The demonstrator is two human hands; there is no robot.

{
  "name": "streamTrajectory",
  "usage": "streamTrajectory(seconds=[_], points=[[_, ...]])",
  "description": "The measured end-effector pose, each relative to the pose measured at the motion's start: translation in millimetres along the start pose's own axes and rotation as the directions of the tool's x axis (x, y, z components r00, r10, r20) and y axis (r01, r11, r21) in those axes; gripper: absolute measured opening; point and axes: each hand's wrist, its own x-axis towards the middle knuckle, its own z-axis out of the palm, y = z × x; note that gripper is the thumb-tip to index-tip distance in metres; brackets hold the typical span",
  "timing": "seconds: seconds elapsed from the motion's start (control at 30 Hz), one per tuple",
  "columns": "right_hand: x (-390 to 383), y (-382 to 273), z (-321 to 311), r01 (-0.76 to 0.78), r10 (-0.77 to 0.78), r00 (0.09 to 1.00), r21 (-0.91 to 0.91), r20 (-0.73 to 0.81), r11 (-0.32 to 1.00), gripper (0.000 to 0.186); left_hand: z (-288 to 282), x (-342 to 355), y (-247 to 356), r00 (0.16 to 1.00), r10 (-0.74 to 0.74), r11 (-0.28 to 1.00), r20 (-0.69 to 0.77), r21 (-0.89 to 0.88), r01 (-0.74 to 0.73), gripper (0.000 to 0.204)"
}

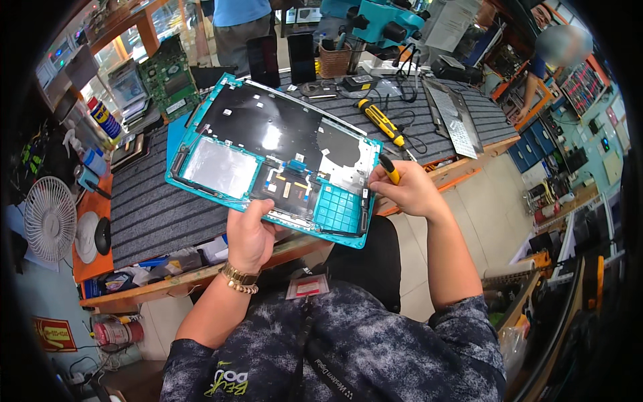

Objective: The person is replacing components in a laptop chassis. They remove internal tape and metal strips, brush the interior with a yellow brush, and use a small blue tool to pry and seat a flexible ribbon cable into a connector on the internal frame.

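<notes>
Nearest is a mottled dark shirt (348,321); ahead, the left hand (251,238) pinches the near rim of a teal laptop shell (268,120), between both hands over the worktop (144,218). Right hand (406,191), curled round a yellow-and-black tool (390,173), bunches fingertips at its edge, apparently working a small part, though details are hidden. Next calls for a steady left grip.

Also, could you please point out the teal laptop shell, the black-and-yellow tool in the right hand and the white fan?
Teal laptop shell (289,135): head view, on its black inner panel.
Black-and-yellow tool (392,175): head view, on its handle.
White fan (50,214): head view, on its round grille.
</notes>
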Motion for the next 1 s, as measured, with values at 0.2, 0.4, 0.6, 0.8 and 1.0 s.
streamTrajectory(seconds=[0.2, 0.4, 0.6, 0.8, 1.0], points=[[20.7, -15.3, 9.5, 0.118, -0.106, 0.993, -0.262, 0.059, 0.958, 0.009, -19.1, 0.3, 14.2, 0.998, 0.057, 0.997, -0.024, -0.049, -0.058, 0.057], [22.2, -27.9, 15.3, 0.103, -0.106, 0.994, -0.214, 0.001, 0.971, 0.013, -25.0, 3.4, 22.9, 0.998, 0.069, 0.994, -0.011, -0.081, -0.070, 0.060], [23.4, -31.2, 24.0, 0.159, -0.164, 0.986, -0.284, 0.005, 0.946, 0.014, -32.2, 3.5, 22.4, 0.996, 0.085, 0.990, -0.008, -0.116, -0.085, 0.059], [26.0, -28.3, 26.6, 0.220, -0.227, 0.974, -0.322, 0.017, 0.921, 0.015, -33.2, 3.2, 22.3, 0.995, 0.098, 0.988, 0.005, -0.122, -0.096, 0.057], [30.7, -19.1, 28.1, 0.105, -0.110, 0.993, -0.133, -0.030, 0.986, 0.010, -36.7, 4.6, 22.6, 0.995, 0.101, 0.986, 0.021, -0.138, -0.098, 0.055]])
